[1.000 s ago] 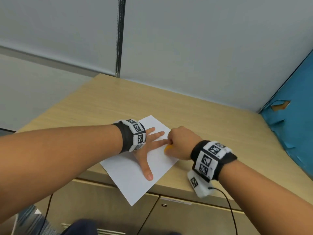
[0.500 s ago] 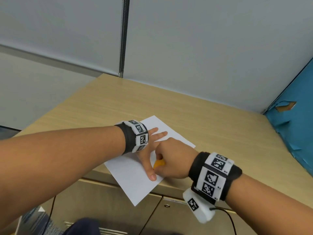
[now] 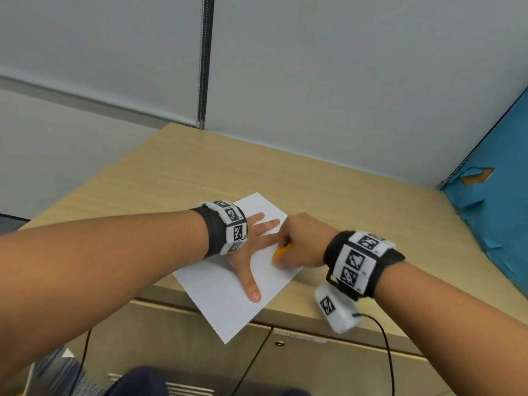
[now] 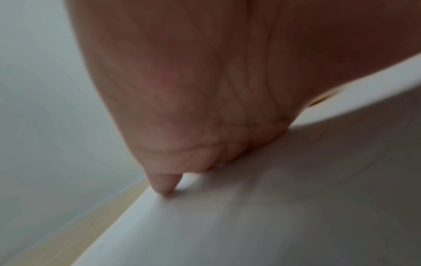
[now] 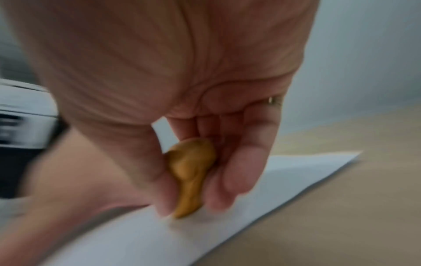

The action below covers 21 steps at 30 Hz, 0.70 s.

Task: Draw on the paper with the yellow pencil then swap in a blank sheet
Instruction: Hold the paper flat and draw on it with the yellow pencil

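Observation:
A white sheet of paper (image 3: 223, 295) lies slanted on the wooden desk, one corner hanging past the front edge. My left hand (image 3: 251, 252) lies flat on it with fingers spread, palm pressing the paper (image 4: 250, 225) down. My right hand (image 3: 300, 241) grips a short yellow pencil (image 3: 281, 250), and its tip touches the sheet just right of the left fingers. In the right wrist view the yellow pencil (image 5: 191, 176) is pinched between thumb and fingers, its lower end on the paper (image 5: 159, 239). That view is blurred by motion.
The light wooden desk (image 3: 328, 195) runs back to a grey partition wall (image 3: 314, 67). A blue torn panel (image 3: 497, 201) stands at the right. Cabinet doors (image 3: 171, 332) sit below the front edge, and a black cable (image 3: 388, 352) hangs from my right wrist.
My right hand with the pencil swung toward the front edge of the sheet and has come back up and right. The left hand stays pressed on the paper.

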{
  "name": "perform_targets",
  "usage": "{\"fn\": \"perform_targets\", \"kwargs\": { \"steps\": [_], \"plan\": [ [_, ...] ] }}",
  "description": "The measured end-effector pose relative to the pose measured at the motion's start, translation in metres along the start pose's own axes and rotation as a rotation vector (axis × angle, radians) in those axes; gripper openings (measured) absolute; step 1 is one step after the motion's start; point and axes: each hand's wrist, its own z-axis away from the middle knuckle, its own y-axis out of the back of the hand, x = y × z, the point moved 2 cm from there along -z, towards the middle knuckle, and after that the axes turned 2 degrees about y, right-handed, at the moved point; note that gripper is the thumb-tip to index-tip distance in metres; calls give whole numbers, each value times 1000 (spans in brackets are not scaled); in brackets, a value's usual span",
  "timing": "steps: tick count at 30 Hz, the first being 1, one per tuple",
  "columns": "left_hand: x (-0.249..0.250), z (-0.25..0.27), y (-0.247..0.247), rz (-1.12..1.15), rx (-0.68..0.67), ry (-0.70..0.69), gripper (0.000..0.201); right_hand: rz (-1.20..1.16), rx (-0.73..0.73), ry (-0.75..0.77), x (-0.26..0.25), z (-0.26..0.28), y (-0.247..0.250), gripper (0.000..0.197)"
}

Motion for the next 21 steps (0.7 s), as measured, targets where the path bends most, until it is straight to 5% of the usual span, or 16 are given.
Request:
{"fn": "perform_targets", "kwargs": {
  "steps": [3,9,15,21],
  "plan": [
    [-1,-2,-4,16,7,19,155,-25,111,-113,16,-12,8,27],
    [1,1,7,-29,-38,0,145,-58,-24,129,-27,17,-18,22],
    [-1,-1,-3,-3,-6,25,154,-44,135,-106,13,-13,4,26],
    [1,2,6,-25,-33,-11,145,-93,-32,154,-33,18,-16,15]
  ]
}}
